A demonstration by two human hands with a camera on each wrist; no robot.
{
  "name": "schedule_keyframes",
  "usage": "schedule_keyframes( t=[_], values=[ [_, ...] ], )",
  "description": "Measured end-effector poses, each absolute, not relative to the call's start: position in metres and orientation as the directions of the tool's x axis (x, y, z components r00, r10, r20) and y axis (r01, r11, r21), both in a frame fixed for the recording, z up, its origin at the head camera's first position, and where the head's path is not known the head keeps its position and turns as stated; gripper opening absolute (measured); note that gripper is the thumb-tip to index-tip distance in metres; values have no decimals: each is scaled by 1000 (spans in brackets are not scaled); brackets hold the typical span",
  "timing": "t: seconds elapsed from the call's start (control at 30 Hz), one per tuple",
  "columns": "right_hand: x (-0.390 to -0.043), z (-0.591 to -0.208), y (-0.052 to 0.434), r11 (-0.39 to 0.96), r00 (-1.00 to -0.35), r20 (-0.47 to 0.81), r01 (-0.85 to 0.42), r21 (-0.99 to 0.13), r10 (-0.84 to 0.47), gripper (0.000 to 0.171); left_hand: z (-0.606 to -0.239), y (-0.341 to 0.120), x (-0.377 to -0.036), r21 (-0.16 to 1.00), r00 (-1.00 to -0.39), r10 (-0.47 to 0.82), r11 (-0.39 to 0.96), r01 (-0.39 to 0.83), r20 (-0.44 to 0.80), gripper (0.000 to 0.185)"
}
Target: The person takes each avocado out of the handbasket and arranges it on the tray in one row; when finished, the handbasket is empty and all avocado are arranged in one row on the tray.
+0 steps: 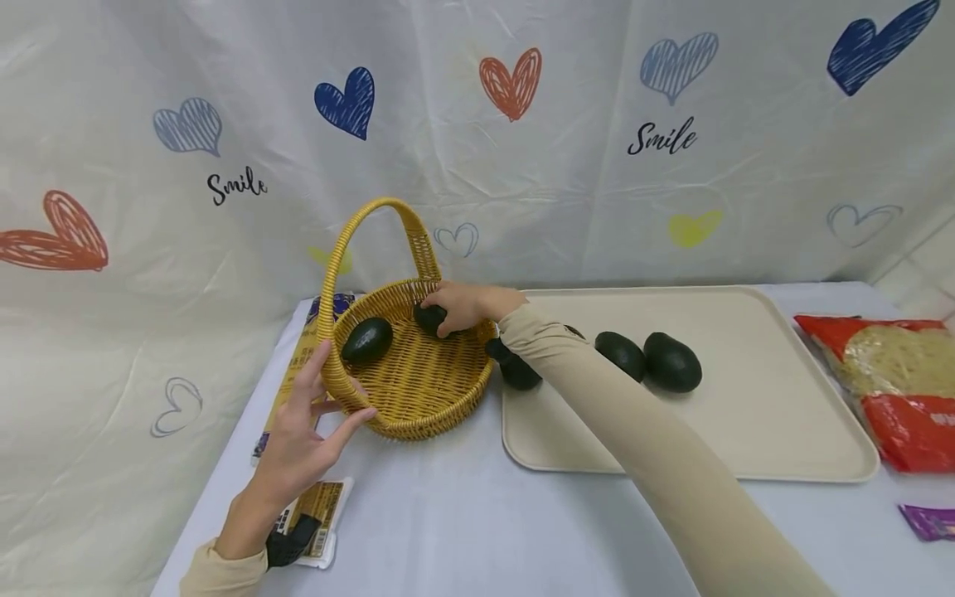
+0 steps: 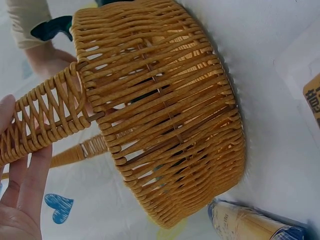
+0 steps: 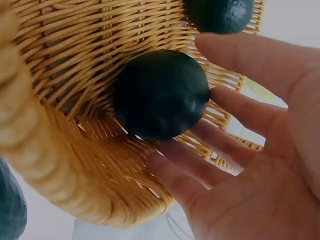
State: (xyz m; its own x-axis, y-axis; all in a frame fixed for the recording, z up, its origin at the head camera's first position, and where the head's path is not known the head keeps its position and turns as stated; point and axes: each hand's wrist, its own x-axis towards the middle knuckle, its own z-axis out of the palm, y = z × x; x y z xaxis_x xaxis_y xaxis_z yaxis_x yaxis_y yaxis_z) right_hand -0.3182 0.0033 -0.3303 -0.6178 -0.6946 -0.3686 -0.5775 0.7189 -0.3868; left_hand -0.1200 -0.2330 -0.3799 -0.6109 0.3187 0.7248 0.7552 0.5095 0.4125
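From the head view I have my right hand (image 1: pixel 464 305) reached into the wicker basket (image 1: pixel 418 390), fingers curled over a dark avocado (image 1: pixel 430 318) at the far inner wall — I judge this to be the placing step, fruit going from the tray (image 1: pixel 753 448) into the basket. A second avocado (image 1: pixel 367 340) already lies on the basket floor at the left side, and three more sit on the tray, one (image 1: pixel 518 371) just beside the basket and partly behind my sleeve, two others (image 1: pixel 621 355) (image 1: pixel 672 362) close together further right. My left hand (image 1: pixel 309 431) steadies the near rim where the handle joins, fingers spread and mostly straight, thumb against the wicker. On the left wrist view the basket wall (image 2: pixel 170 115) fills the frame, the handle (image 2: pixel 47 120) lying across my straight fingers (image 2: pixel 25 175), the counter (image 2: pixel 270 75) beneath. On the right wrist view the avocado (image 3: pixel 160 94) rests against the weave with my fingers (image 3: pixel 200 165) loosely cupped under and beside it, barely gripping, the other avocado (image 3: pixel 222 14) further off. The next move, as I read it, calls for letting the fingers open fully so the fruit settles without rolling, then lifting the arm clear of the handle and back toward the tray while the left hand keeps the basket from sliding
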Motion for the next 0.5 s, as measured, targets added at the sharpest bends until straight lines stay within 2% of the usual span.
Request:
schedule_keyframes(
  t=[0.33, 0.5],
  values=[
    [-308, -333, -3, 686, -633, -265, -650, -328, -727, 50, -380, -230, -117, 402, -607, 314, 521, 753, 730, 87],
    [-305, -330, -6, 685, -623, -287, -646, -335, -728, 44, -377, -230, -117, 386, -604, 318, 536, 750, 731, 87]
  ],
)
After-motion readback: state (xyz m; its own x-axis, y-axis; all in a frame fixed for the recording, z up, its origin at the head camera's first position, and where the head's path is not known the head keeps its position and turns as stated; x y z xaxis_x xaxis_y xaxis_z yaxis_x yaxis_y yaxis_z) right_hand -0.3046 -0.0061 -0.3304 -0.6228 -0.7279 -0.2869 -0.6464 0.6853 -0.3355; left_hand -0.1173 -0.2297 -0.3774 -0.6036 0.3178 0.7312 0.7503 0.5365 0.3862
